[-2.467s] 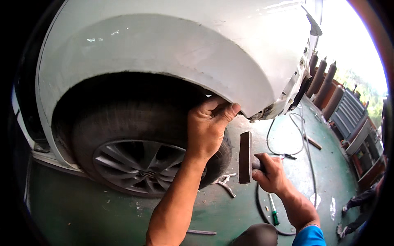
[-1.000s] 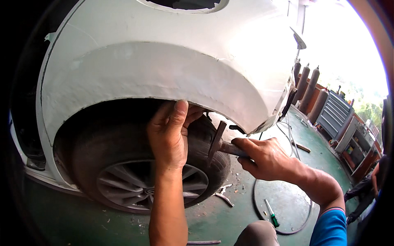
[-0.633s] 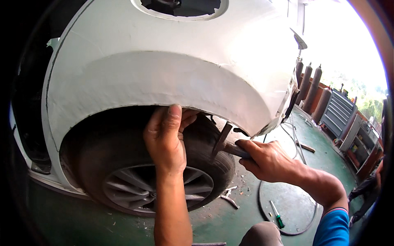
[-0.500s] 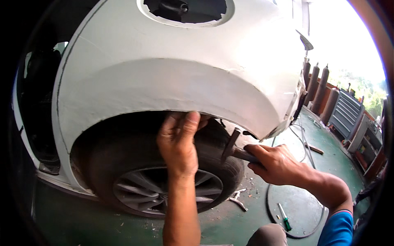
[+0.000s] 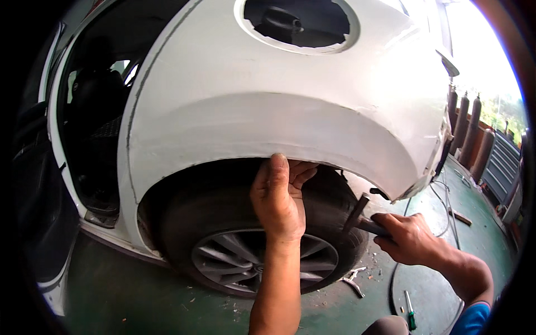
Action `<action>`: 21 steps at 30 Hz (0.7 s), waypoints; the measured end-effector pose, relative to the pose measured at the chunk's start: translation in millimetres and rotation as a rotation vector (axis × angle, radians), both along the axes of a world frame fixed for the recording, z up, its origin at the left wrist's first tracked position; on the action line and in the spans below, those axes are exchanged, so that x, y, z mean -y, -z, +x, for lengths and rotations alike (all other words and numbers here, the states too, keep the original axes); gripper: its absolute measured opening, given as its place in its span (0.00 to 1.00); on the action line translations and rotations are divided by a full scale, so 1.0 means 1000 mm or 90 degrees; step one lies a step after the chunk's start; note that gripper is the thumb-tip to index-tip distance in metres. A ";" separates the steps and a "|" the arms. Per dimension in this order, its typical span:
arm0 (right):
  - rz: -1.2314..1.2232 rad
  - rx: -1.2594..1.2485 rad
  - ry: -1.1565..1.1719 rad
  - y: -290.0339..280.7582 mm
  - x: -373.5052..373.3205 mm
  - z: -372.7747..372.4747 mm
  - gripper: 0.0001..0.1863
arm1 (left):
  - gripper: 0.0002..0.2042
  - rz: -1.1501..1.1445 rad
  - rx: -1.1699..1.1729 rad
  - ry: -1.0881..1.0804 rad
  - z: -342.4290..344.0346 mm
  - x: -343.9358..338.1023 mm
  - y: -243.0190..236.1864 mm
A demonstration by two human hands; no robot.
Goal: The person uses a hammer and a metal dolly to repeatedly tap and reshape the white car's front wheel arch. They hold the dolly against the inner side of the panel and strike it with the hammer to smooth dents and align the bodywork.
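Above the tire (image 5: pixel 324 212), head view: L hand (image 5: pixel 279 204) has its thumb at the lip of the white fender (image 5: pixel 268 128), fingers curled under (tips hidden, so can't tell if that grip's clamped). Just R of the tire, R hand (image 5: pixel 410 237) has its grip closed round the handle of a hammer (image 5: pixel 355 213), head nr the tread. Screwdriver (image 5: pixel 411 317) w/ green handle: on floor (image 5: pixel 167 304), lower R of tire.

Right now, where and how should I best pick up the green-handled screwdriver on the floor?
Probably take the screwdriver by its green handle, reaching down from above on your near side. It lies with that thicker end toward you and the thin shaft pointing away, so the handle looks the easier part to close around.
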State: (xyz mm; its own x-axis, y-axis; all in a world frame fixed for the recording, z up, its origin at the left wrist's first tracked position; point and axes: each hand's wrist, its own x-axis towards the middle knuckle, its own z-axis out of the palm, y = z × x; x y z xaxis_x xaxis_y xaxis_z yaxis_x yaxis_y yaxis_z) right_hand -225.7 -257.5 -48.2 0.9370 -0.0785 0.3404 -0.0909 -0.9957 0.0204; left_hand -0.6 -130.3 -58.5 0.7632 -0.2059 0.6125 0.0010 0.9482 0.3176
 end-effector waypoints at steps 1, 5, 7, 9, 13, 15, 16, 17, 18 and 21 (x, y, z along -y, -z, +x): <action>0.001 0.007 -0.005 0.001 0.000 0.001 0.18 | 0.20 0.006 -0.010 -0.025 0.002 -0.004 -0.002; 0.020 0.009 -0.006 0.005 0.000 0.001 0.18 | 0.24 0.038 -0.058 -0.115 0.019 -0.028 -0.006; 0.010 0.005 -0.009 0.005 0.001 0.002 0.18 | 0.23 0.041 -0.062 -0.135 0.023 -0.036 -0.007; 0.008 0.007 -0.012 0.007 0.001 0.004 0.18 | 0.22 0.056 -0.043 -0.165 0.026 -0.038 -0.007; 0.014 0.017 -0.025 0.007 -0.001 0.007 0.18 | 0.19 0.055 -0.022 -0.172 0.027 -0.039 -0.006; 0.013 0.015 -0.027 0.004 -0.003 0.007 0.18 | 0.18 0.045 -0.026 -0.168 0.025 -0.034 -0.005; 0.012 0.011 -0.025 0.004 -0.003 0.008 0.18 | 0.16 0.036 -0.030 -0.157 0.022 -0.032 -0.005; 0.012 0.008 -0.022 0.003 -0.004 0.009 0.18 | 0.14 0.027 -0.034 -0.145 0.018 -0.031 -0.008; 0.010 -0.001 -0.015 0.003 -0.005 0.012 0.17 | 0.12 0.017 -0.048 -0.125 0.012 -0.026 -0.007; 0.008 -0.013 -0.009 0.000 -0.005 0.013 0.15 | 0.12 0.068 -0.021 -0.050 -0.007 0.000 0.000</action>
State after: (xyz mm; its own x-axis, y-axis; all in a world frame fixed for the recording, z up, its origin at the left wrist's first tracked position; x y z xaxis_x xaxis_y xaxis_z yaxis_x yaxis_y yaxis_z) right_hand -212.7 -252.2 -48.2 0.9450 -0.0699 0.3195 -0.0770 -0.9970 0.0098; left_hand -7.8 -130.6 -58.7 0.7985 -0.2077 0.5651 -0.0595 0.9068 0.4174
